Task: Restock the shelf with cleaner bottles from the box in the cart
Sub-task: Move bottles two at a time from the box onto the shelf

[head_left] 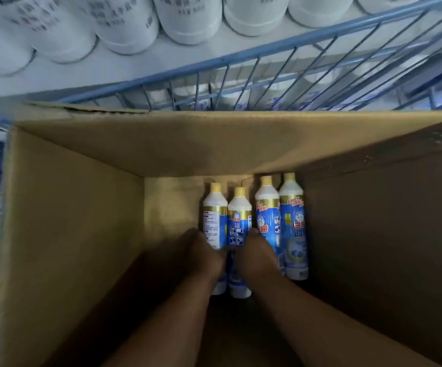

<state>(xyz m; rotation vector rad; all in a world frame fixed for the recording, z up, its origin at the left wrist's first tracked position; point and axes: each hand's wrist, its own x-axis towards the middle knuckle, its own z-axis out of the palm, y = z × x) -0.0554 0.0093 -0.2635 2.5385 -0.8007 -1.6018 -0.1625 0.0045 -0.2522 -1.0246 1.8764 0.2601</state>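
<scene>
Both my arms reach deep into the cardboard box (64,234) in the blue cart (241,62). Four cleaner bottles (292,226) lie side by side on its floor, yellow caps toward twelve o'clock. My left hand (201,255) covers the leftmost bottle (214,215); my right hand (257,255) lies over the third bottle (266,207). I cannot tell how far my fingers curl.

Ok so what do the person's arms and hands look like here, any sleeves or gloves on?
Both forearms are bare as far as the frame shows: no sleeves, gloves, watch or bands visible. The left hand and right hand are bare too. The picture is dim and blurred, so rings or small marks cannot be told.
</scene>
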